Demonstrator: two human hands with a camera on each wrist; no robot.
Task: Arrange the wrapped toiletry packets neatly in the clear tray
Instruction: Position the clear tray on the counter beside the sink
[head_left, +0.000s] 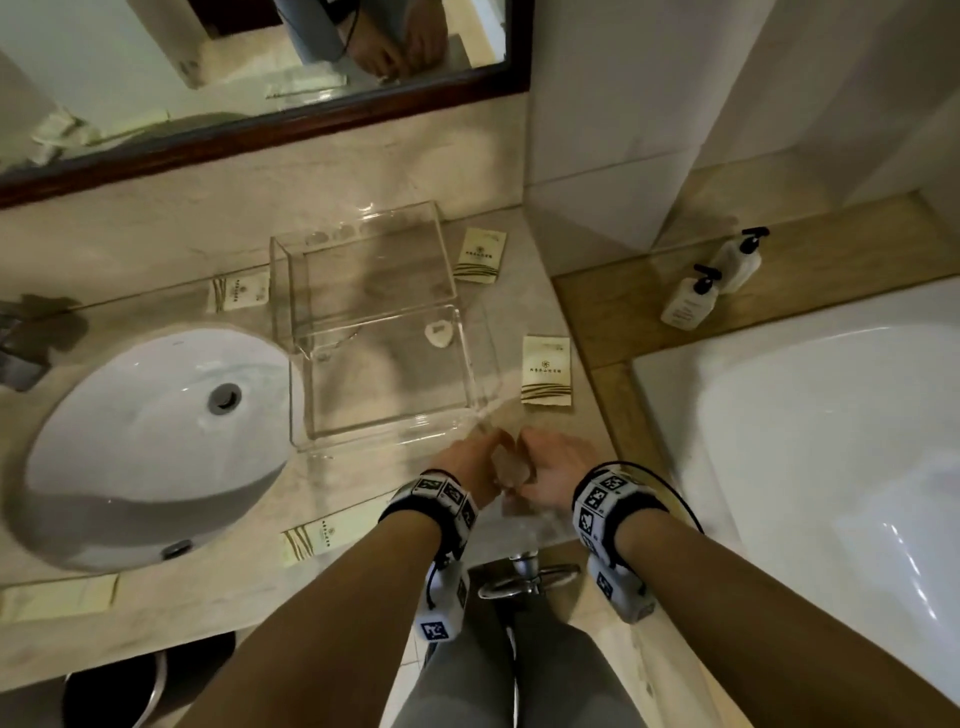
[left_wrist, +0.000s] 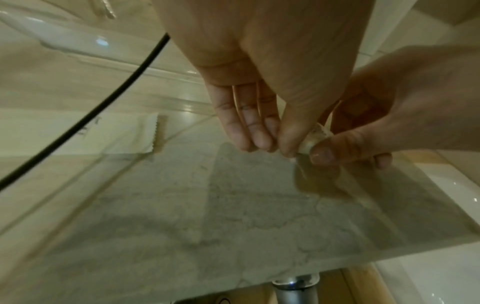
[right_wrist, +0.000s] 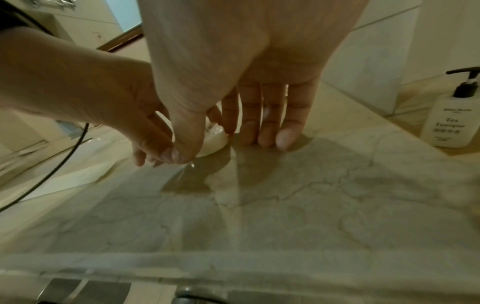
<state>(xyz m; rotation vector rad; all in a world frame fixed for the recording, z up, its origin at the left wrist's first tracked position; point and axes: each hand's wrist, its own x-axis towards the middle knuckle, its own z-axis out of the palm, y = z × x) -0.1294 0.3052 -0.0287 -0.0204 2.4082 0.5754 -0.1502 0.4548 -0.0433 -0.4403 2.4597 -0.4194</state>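
Observation:
Both hands meet at the counter's front edge, just right of the clear tray's (head_left: 384, 442) near corner. Between them is a small round white piece in clear wrap (head_left: 511, 467) (left_wrist: 311, 139) (right_wrist: 215, 142). My left hand (head_left: 467, 462) (left_wrist: 275, 144) pinches its wrap with thumb and fingers. My right hand (head_left: 550, 467) (right_wrist: 207, 139) pinches it with thumb and forefinger, its other fingers straight on the marble. Another small white wrapped piece (head_left: 439, 332) lies inside the tray. Cream packets lie outside: at back right (head_left: 480, 257), at right (head_left: 545, 376), at back left (head_left: 241, 293), in front (head_left: 311, 538).
A second clear tray (head_left: 283, 270) stands behind the first, overlapping it. The white sink (head_left: 156, 441) fills the left; a long cream packet (head_left: 57, 597) lies at its front. Two pump bottles (head_left: 691, 304) (right_wrist: 446, 127) stand on the ledge beside the bathtub (head_left: 831, 467). A mirror hangs behind.

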